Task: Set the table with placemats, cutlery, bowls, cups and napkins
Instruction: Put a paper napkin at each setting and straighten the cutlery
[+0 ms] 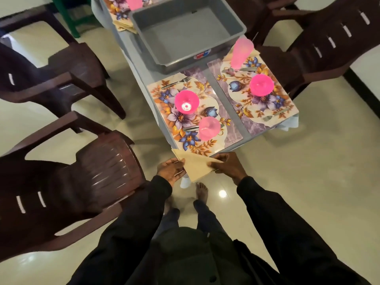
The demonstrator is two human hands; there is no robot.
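Observation:
A beige napkin (196, 164) hangs between my hands just off the table's near edge. My left hand (171, 169) holds its left side and my right hand (227, 164) pinches its right corner. On the near floral placemat (164, 99) stand a pink bowl (186, 101) and a pink cup (209, 128), with a fork (176, 82) at the far side and a knife (190, 128) beside the cup. The right placemat (287, 105) carries a pink bowl (261, 84), a tall pink cup (241, 52), a fork (274, 115) and another piece of cutlery (245, 69).
A grey plastic tub (236, 25) sits in the middle of the table. Brown plastic chairs stand at the near left (67, 182), the far left (61, 77) and the right (329, 46). A third set placemat (115, 9) lies at the far end, with folded napkins (123, 25).

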